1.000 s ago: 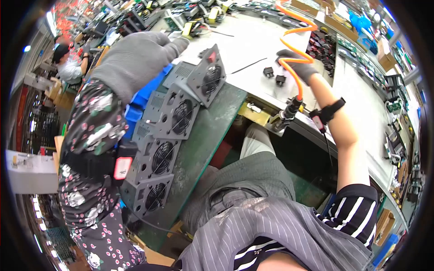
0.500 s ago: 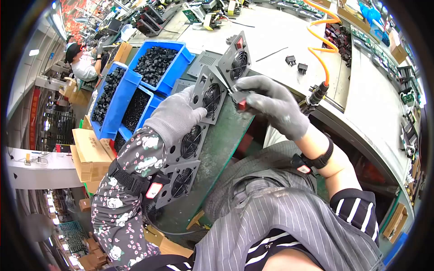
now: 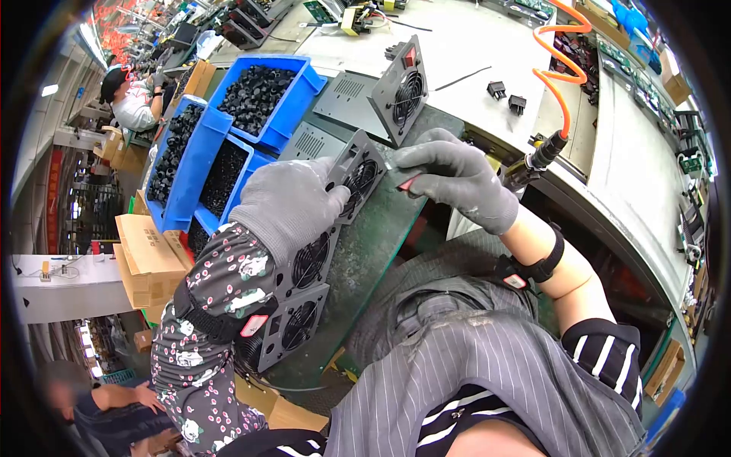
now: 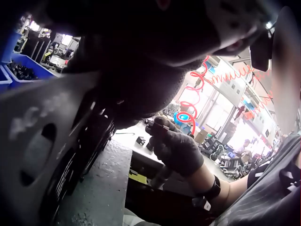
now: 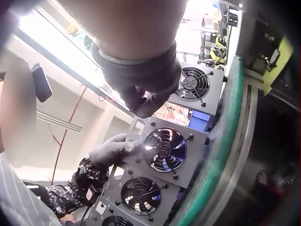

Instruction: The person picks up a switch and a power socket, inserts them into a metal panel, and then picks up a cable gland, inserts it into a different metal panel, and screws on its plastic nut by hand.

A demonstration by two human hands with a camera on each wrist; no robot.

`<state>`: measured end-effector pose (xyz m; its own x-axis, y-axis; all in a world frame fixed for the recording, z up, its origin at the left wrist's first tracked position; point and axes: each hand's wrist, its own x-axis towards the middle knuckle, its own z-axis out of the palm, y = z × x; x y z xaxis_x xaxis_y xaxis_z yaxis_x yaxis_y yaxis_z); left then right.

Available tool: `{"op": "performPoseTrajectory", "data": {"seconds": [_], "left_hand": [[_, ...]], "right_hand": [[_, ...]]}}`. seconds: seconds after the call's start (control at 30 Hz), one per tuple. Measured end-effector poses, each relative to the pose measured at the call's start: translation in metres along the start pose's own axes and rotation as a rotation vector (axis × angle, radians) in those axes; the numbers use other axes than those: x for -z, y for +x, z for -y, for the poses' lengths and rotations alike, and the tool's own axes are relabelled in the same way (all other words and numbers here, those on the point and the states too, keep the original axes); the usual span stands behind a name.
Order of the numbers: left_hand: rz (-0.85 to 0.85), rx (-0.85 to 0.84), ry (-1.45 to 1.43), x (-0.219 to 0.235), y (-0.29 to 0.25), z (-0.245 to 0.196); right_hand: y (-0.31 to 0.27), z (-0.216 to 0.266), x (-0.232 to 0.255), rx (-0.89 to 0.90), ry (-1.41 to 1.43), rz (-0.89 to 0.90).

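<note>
The gloved left hand [image 3: 289,206] grips a grey fan housing [image 3: 363,179], its gap from the farthest fan housing [image 3: 400,91] wider than half a second ago. Just beside it, the gloved right hand [image 3: 466,183] still pinches a red rocker switch [image 3: 409,184], now showing less red.

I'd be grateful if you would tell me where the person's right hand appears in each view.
Head: right hand right of and above centre.
Left wrist: right hand slightly right of and below centre.
Right wrist: right hand in the upper middle, beneath the bare forearm.
Shared landmark: the gray fan panels, visible in all three views.
</note>
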<state>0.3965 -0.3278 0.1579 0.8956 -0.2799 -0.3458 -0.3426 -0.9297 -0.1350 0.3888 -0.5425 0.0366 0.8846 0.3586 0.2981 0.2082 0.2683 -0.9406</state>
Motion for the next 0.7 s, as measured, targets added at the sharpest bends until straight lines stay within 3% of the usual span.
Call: {"op": "performPoseTrajectory", "data": {"seconds": [0.13,0.23,0.33,0.53,0.6,0.7], "left_hand": [[-0.077,0.058,0.013,0.001,-0.003,0.0],[-0.277,-0.058,-0.016,-0.001,-0.009,0.0],[-0.237,-0.068,-0.067,0.0,-0.008,0.0],[-0.249,-0.029,-0.014,-0.006,0.003,-0.001],[-0.268,-0.035,0.016,-0.007,0.005,-0.002],[-0.248,0.008,0.107,-0.005,0.005,-0.005]], "right_hand": [[0.028,-0.004,-0.014,0.066,0.072,0.115],[0.042,-0.012,-0.018,0.09,0.083,0.101],[0.047,-0.006,-0.02,0.13,-0.002,0.151],[0.057,-0.011,-0.027,0.136,-0.013,0.085],[0.06,-0.013,-0.023,0.263,-0.193,0.116],[0.056,0.0,-0.023,0.135,-0.3,0.003]]}}
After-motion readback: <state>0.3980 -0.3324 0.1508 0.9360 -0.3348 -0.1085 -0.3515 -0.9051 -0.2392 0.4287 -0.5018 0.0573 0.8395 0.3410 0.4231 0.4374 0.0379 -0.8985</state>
